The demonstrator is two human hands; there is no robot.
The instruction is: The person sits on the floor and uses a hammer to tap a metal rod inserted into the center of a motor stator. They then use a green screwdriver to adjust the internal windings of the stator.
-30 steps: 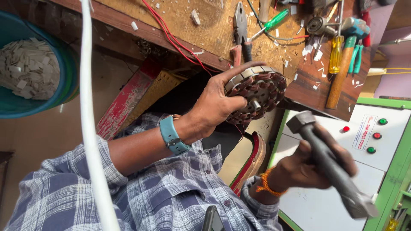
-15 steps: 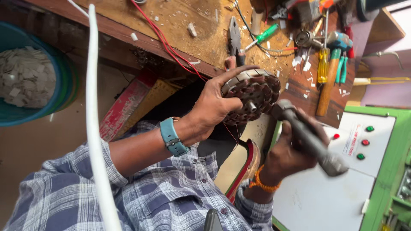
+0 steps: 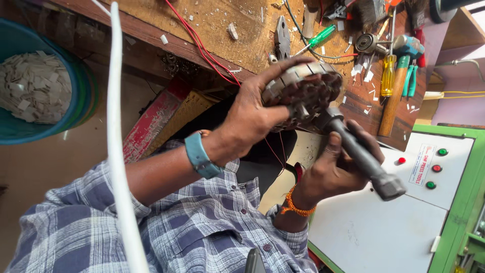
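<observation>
Sawdust-coloured and littered with white scraps, the wooden workbench [image 3: 212, 30] fills the top of the view, its dark front edge running above the person's hands. The left hand [image 3: 252, 114] is closed around the rim of a wound motor stator [image 3: 303, 93], fingers over the top and thumb underneath, holding it in the air just off the bench's front edge. The right hand [image 3: 331, 172] is wrapped tight on the dark shaft of a metal hammer-like tool [image 3: 361, 156]. A second ago that tool was held well out from the stator, over the white panel; half a second ago it was close; now its head is touching the stator's hub, so a blow or press on the centre appears to be landing, while the left hand has kept the stator in much the same place.

Around the grip, a teal wristband [image 3: 198, 156] sits on the left wrist and an orange thread [image 3: 295, 206] on the right. Red wires [image 3: 202, 43] trail across the bench. Pliers [image 3: 282, 35], a green screwdriver [image 3: 318, 36], a yellow-handled screwdriver [image 3: 388, 75] and a wooden-handled hammer [image 3: 399, 81] lie toward its right end. A blue tub [image 3: 76, 96] of pale chips stands at the left, and a green-framed control cabinet [image 3: 454, 202] at the right.
</observation>
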